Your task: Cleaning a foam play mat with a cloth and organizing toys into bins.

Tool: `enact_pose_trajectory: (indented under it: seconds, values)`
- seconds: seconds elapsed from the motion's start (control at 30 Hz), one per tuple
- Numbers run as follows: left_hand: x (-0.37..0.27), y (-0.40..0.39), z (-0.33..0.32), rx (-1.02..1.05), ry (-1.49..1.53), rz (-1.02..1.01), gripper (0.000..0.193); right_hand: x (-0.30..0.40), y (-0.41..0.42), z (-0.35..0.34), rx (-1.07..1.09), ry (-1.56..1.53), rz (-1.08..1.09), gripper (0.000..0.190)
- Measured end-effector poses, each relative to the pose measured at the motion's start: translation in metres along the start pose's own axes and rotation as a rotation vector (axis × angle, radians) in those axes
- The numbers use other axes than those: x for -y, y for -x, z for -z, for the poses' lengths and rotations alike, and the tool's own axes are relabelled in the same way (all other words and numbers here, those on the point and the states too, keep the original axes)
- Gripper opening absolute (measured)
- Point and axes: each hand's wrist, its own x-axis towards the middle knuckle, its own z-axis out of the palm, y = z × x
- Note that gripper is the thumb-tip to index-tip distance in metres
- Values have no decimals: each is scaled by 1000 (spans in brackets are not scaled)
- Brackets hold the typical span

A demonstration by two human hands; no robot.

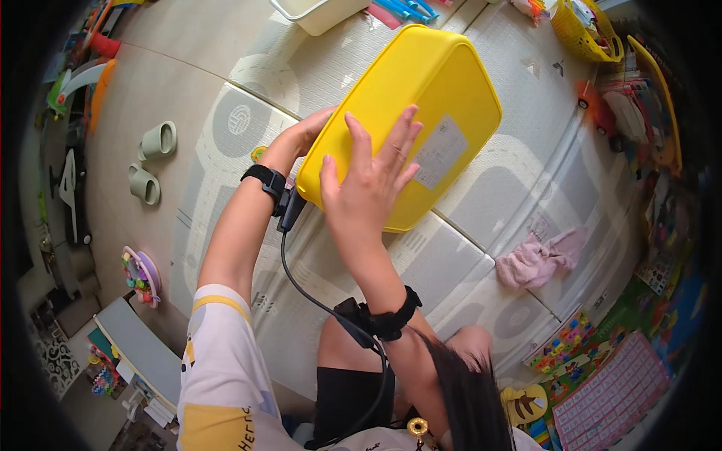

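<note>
A yellow plastic bin (395,107) is tipped up in front of me, with its labelled base turned towards me. My left hand (309,131) passes behind the bin's left side; its fingers are hidden there. Across the outside of the bin lies my right hand (369,172), its fingers spread over the edge between side and base, close to a white printed label (441,151). The inside of the bin faces away, so its contents cannot be seen. Both wrists carry black straps, and a black cable (304,290) runs from the left one.
A padded grey-and-white play mat (479,197) lies beneath. A pink cloth (533,262) rests at right. A white tub (324,14) and blue sticks (409,8) are at the top, a yellow basket (584,34) at upper right. Green slippers (158,141) stand on the left floor.
</note>
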Motion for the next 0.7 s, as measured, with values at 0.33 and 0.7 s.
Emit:
enact_pose_trajectory:
  seconds: [0.33,0.7]
  values:
    - [10,3,22,-165,-172,-15,57,-27,7,-42,107,0,93,55]
    - [6,49,-37,-367,-722,-364,84,-186,16,13,-100,-734,-372,81]
